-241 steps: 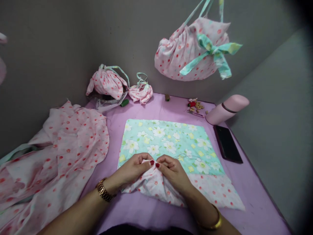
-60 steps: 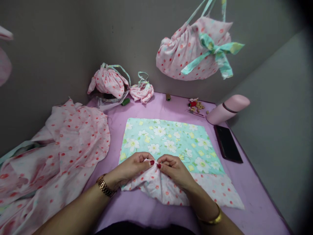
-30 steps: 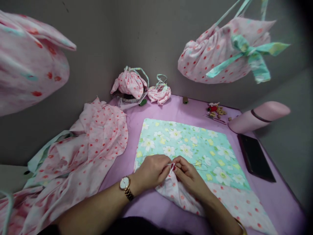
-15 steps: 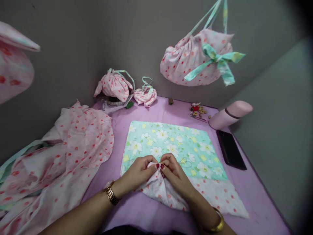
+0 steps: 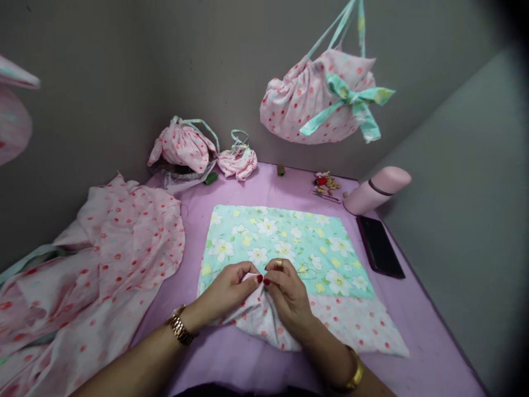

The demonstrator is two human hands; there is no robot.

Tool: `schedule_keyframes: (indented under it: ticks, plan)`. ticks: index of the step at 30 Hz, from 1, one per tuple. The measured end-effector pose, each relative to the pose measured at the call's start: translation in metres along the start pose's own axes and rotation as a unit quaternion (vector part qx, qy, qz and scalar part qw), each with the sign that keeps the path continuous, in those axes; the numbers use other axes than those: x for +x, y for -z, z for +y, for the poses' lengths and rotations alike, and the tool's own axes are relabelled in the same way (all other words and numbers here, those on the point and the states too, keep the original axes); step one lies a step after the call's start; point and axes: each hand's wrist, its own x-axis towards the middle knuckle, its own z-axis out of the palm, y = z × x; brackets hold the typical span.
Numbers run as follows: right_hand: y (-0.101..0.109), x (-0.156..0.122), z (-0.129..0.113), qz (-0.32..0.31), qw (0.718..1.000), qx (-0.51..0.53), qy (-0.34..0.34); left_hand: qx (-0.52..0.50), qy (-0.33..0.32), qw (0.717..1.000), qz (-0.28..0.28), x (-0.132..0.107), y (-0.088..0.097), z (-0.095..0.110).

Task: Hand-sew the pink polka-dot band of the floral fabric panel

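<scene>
Hands: two, the left hand [image 5: 229, 288] and the right hand [image 5: 288, 295], are meeting at the near middle of the surface [image 5: 264, 182].
Fingers: both sets are closing tight, pinching one small gathered fold of the fabric panel [image 5: 289, 242] between them.
Fabric panel: one flat, soft rectangle is lying in the middle of the surface, mint floral cloth on its far part and pink dotted cloth along its near edge.
Loose cloth: one crumpled pink dotted heap [image 5: 95, 264] is lying at the left.
Pouches: two gathered pink ones [image 5: 184, 146] [image 5: 237, 160] are sitting at the far edge; one bag with a mint bow [image 5: 318, 99] is hanging above.
Right side: one smooth pink bottle [image 5: 376, 190] is lying beside one flat black phone [image 5: 378, 248].
Small bits: a little pile [image 5: 326, 183], too small to count.
</scene>
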Motion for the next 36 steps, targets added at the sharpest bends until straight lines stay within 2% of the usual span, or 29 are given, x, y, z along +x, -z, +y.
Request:
schedule_keyframes:
  ticks: [2,3,6,9,13,16,19,22,25,28,29,31,33,35,36]
  plan:
    - [0.000,0.002,-0.004,0.058,0.990,0.112,-0.056,-0.010,0.018,1.000,-0.006,0.000,0.001,0.002]
    - [0.001,0.004,-0.005,0.087,0.976,0.175,-0.101,-0.009,0.030,1.000,-0.003,0.001,0.002,0.002]
    - [0.015,0.014,-0.004,0.156,0.902,0.335,-0.221,-0.020,0.067,0.998,-0.003,0.001,0.004,0.001]
    - [0.046,0.023,0.008,0.228,0.854,0.392,-0.255,-0.044,0.080,0.996,-0.003,0.001,0.005,0.000]
    - [0.093,0.022,0.034,0.389,0.821,0.345,-0.235,-0.039,0.087,0.995,0.000,0.001,0.005,-0.001]
    - [0.117,0.016,0.049,0.507,0.786,0.290,-0.204,-0.036,0.091,0.995,0.000,0.001,0.004,0.001]
    - [0.131,0.013,0.054,0.575,0.766,0.247,-0.146,-0.032,0.088,0.996,0.000,0.001,0.004,0.003]
    - [0.140,0.014,0.055,0.644,0.743,0.176,-0.052,-0.019,0.087,0.996,0.003,0.001,0.004,0.003]
    - [0.145,0.019,0.052,0.673,0.730,0.112,0.024,0.003,0.084,0.996,0.004,0.001,0.004,0.003]
    - [0.136,0.023,0.046,0.641,0.761,0.097,0.031,0.007,0.082,0.997,0.004,0.000,0.005,0.003]
    - [0.129,0.024,0.043,0.615,0.782,0.103,0.015,0.004,0.082,0.997,0.004,0.000,0.005,0.003]
    - [0.108,0.024,0.035,0.521,0.843,0.122,-0.060,-0.004,0.083,0.997,0.002,0.000,0.005,0.003]
    - [0.080,0.022,0.026,0.342,0.912,0.124,-0.188,-0.014,0.083,0.996,0.000,0.001,0.005,0.004]
    - [0.054,0.018,0.018,0.140,0.945,0.131,-0.266,-0.023,0.079,0.997,-0.001,0.002,0.005,0.004]
    - [0.044,0.017,0.014,0.081,0.953,0.116,-0.266,-0.025,0.075,0.997,0.001,0.002,0.005,0.004]
